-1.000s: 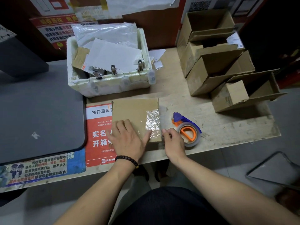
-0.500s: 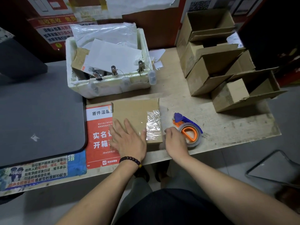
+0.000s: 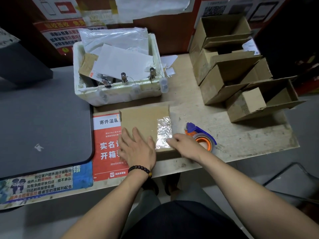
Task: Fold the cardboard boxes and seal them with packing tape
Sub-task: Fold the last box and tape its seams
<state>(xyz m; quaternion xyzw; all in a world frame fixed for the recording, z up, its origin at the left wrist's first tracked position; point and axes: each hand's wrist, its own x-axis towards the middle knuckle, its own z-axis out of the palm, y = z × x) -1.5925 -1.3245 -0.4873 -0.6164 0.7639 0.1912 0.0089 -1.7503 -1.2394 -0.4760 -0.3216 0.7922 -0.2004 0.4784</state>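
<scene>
Moved: my right hand [image 3: 185, 145] slid left onto the tape strip [image 3: 164, 133].
Left hand [image 3: 138, 149]: flat, fingers straight, steadying the cardboard box [image 3: 141, 121], frame centre.
Right fingers: pressing tape; curl unclear.

Flat cardboard box [image 3: 141, 119] – shiny tape strip [image 3: 164, 133] on right edge

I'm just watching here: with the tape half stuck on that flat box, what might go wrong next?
The clear tape already looks crinkled, so it may trap wrinkles and hold poorly where the right hand presses it near the box's edge. The flat cardboard box lies partly on a glossy red notice; it might slide if the left hand lifts. The tape dispenser sits right behind the right hand and might be knocked.
</scene>
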